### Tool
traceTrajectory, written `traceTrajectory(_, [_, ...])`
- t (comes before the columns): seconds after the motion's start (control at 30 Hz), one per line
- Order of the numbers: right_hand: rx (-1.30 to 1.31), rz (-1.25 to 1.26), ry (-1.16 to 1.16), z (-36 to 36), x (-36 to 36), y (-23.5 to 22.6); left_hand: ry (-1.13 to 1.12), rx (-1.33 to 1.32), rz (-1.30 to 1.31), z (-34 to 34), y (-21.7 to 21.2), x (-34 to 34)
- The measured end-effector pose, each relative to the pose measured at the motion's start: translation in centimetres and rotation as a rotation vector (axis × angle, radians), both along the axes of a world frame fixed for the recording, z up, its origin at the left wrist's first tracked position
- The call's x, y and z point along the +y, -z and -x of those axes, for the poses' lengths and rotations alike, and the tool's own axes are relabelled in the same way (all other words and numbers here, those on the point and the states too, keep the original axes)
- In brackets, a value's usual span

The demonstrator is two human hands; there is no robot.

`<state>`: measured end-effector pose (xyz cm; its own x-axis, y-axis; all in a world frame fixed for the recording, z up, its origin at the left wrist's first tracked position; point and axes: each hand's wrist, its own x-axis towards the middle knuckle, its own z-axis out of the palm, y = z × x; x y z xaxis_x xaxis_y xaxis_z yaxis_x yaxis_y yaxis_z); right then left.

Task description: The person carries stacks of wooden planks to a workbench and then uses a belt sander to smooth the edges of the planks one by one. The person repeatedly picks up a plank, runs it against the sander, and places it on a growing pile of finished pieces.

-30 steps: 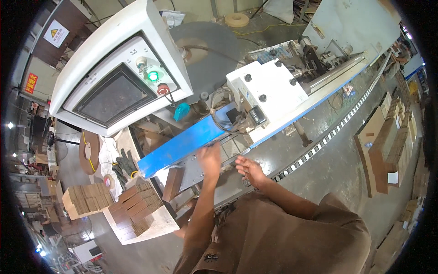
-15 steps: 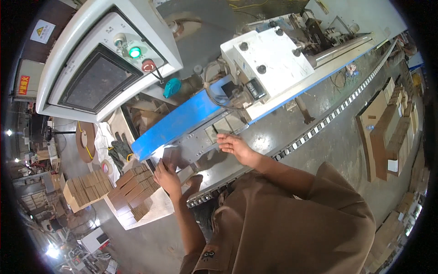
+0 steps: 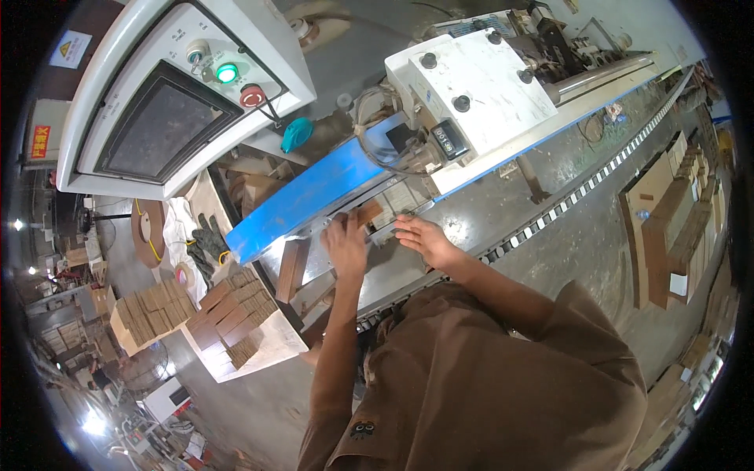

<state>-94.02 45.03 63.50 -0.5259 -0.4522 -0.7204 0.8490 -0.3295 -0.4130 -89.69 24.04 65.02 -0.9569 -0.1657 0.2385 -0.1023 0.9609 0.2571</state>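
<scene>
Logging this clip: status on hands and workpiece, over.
Left hand pressing a small wood piece at the machine bed. Right hand open, flat beside it. Blue guard just above the piece.

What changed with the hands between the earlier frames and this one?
The left hand, which half a second ago reached down-left toward the stacked wood pieces, came back up to the small wooden block by the blue guard. The right hand stayed flat on the machine bed.
</scene>
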Motion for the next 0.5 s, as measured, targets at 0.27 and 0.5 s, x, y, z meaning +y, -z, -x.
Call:
traceTrajectory(0.27, [0.000,0.105,-0.007,2.0,-3.7,-0.2,0.039,0.149,-0.004,3.6,2.4,1.0])
traceTrajectory(0.5, [-0.074,0.200,0.141,1.7,-7.3,2.4,0.149,0.108,0.099,1.7,1.2,-2.1])
